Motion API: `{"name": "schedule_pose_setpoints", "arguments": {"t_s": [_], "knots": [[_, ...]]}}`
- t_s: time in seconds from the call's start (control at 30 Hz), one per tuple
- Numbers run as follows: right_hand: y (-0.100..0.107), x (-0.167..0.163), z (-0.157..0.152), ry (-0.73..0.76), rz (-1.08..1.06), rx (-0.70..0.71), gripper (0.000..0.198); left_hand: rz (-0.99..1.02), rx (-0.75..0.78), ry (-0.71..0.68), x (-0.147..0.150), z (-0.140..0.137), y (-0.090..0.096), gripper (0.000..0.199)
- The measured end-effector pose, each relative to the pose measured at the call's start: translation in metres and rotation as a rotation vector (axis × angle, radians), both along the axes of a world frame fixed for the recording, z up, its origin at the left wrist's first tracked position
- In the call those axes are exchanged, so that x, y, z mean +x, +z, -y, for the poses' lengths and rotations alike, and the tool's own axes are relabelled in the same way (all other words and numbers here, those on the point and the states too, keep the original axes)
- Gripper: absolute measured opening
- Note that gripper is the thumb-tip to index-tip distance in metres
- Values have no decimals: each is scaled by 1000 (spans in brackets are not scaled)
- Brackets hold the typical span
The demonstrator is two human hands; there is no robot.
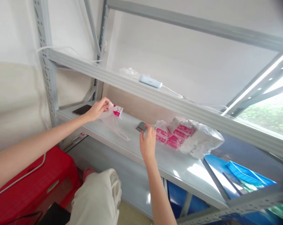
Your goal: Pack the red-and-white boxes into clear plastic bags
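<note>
My left hand [99, 109] is closed, pinching the top of a thin, see-through plastic bag [113, 123] that hangs over the grey shelf board. Just behind the bag stands a small white and pink box [118, 110]. A dark, flat phone-like thing [82, 109] lies to the left of that hand. My right hand [148, 140] hovers over the board with thumb and fingers apart, beside a small dark grey flat object [141, 126]. To its right, several pink and white boxes [178, 134] lie in clear plastic wrap.
A shelf beam [122, 82] crosses above the hands, and a pale blue device [150, 81] with a white cable rests there. At lower left stands a red plastic stool [59, 168]. Blue bins [246, 173] sit below right. Metal uprights [46, 62] frame the rack.
</note>
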State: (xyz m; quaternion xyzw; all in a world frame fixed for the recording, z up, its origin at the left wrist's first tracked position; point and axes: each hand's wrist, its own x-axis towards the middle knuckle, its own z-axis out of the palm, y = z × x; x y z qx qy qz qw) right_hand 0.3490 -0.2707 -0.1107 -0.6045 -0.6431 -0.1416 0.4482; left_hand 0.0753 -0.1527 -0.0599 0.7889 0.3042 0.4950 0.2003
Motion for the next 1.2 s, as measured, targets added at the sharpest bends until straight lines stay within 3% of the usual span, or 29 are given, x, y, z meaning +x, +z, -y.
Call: {"name": "schedule_pose_setpoints", "arguments": {"t_s": [0.07,0.17,0.23,0.3,0.4,0.5,0.57,0.6,0.7,0.73,0.8,0.87,0.93,1.1,1.2], "knots": [[26,-39,-3,67,73,-35,53,26,-12,-132,19,20,13,23],[40,-67,-7,-6,162,-229,73,10,18,-262,40,42,20,23],[37,-64,-5,-42,253,-392,67,10,34,-295,46,45,20,22],[30,-50,0,-76,330,-538,46,8,52,-282,45,39,18,23],[21,-23,13,-151,366,-636,35,-43,99,-162,35,27,9,27],[19,-3,24,-186,339,-628,41,5,233,36,24,37,-16,30],[20,5,28,-170,294,-639,44,68,356,107,26,63,-43,31],[20,7,30,-149,269,-645,45,53,393,79,30,80,-58,29],[16,10,34,-74,214,-653,46,-296,295,-347,63,132,-98,20],[14,11,35,-64,206,-653,46,-373,251,-385,77,145,-108,23],[9,12,40,-59,213,-660,47,-411,177,-261,105,157,-124,31],[4,17,45,-46,247,-676,49,-405,59,-92,126,155,-134,38],[1,23,48,-27,286,-694,54,-407,-54,-22,139,143,-143,41],[5,33,47,2,363,-786,64,-363,-78,-4,153,107,-152,45],[10,32,47,59,498,-858,72,-314,-85,-84,163,83,-146,34]]}}
